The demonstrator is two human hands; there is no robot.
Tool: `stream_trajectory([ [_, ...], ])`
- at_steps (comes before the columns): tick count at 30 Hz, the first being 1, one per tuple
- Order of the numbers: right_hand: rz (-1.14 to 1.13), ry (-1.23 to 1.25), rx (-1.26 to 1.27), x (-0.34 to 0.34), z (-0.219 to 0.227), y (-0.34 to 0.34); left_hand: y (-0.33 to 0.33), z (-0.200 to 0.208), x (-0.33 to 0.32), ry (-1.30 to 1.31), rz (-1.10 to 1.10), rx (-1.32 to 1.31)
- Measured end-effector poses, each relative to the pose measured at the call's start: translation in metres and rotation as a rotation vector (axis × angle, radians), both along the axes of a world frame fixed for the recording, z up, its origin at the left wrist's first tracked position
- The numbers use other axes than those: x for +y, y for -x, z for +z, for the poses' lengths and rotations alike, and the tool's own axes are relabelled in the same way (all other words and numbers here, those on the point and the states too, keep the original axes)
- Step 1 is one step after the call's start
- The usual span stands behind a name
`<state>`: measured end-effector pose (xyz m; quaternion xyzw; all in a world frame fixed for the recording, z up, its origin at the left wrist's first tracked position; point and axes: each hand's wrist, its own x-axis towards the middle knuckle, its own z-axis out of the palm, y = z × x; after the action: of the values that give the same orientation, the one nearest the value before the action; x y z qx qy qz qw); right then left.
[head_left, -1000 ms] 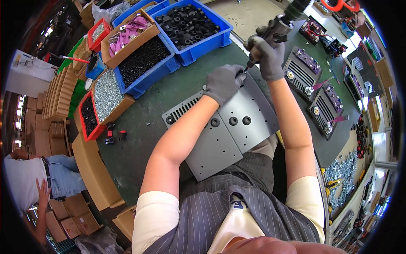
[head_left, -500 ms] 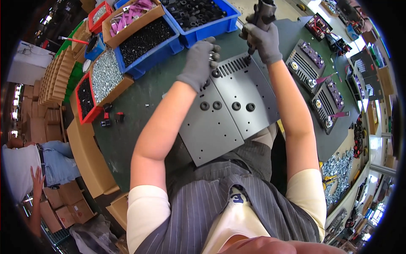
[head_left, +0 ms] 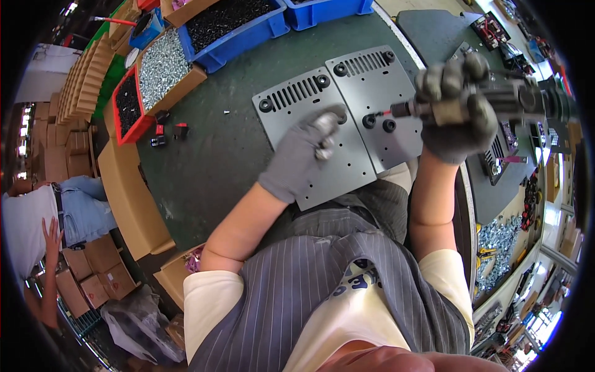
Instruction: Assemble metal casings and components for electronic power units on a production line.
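Observation:
Two grey metal plates (head_left: pixel 365 162) lie side by side in front of me, each with a row of slots along its far edge. Black rubber feet (head_left: pixel 388 126) sit on both, at the far corners and around the middle. Over the left plate, my gloved left hand (head_left: pixel 300 152) is closed, fingers curled around small shiny screws (head_left: pixel 322 152), partly hidden and blurred. My gloved right hand (head_left: pixel 455 115) grips a power screwdriver (head_left: pixel 508 102), held sideways. Its red-marked bit points left, close to a black foot (head_left: pixel 369 121) on the right plate; I cannot tell whether they touch.
Blue bins (head_left: pixel 232 34) of black parts stand at the back. A cardboard box of silver screws (head_left: pixel 162 62) and a red bin (head_left: pixel 127 105) are at the left. Slotted assemblies lie on a second table (head_left: pixel 427 28) at the right. Another person (head_left: pixel 83 208) stands far left.
The screwdriver has come down from the far edge and turned from upright to sideways. My left hand has moved nearer, over the left plate. The view has shifted.

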<state>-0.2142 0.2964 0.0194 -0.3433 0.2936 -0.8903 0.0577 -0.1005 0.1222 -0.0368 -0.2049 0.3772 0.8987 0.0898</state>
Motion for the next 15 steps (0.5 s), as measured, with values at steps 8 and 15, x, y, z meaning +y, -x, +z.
stream_trajectory([
  [8,-0.089,0.005,0.032,0.004,-0.003,-0.046,-0.017,0.008,0.029,-0.145,-0.255,0.0],
  [15,-0.067,0.025,0.101,0.01,-0.009,-0.052,-0.023,0.009,0.036,-0.161,-0.268,0.005],
])
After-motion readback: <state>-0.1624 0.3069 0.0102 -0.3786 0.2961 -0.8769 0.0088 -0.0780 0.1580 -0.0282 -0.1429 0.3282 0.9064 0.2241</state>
